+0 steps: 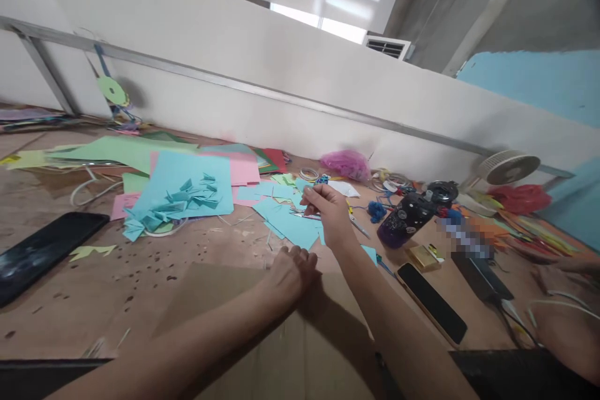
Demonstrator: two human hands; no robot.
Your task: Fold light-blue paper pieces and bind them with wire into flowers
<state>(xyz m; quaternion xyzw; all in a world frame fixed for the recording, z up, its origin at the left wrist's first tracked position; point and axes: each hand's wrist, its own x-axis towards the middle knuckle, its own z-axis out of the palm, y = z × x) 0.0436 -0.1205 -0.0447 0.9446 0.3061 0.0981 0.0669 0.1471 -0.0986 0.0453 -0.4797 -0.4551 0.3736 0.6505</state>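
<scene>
My left hand (290,272) rests low over the brown board (210,300) at the table's front, its fingers curled down and whatever lies under them hidden. Farther forward, my right hand (325,209) is raised with thumb and fingertips pinched together; anything between them is too small to make out. Beneath and beside it lie cut blue paper pieces (285,222) and a pair of scissors, partly covered. To the left, several folded blue paper shapes (187,200) are heaped on a blue sheet (164,169).
A large black phone (51,250) lies at the left, a smaller one (434,303) at the right. Behind the latter stand a dark tumbler (405,219) and a small fan (510,167). A pink plastic bag (347,164) sits by the white partition (262,106). Another person's arm (565,325) shows far right.
</scene>
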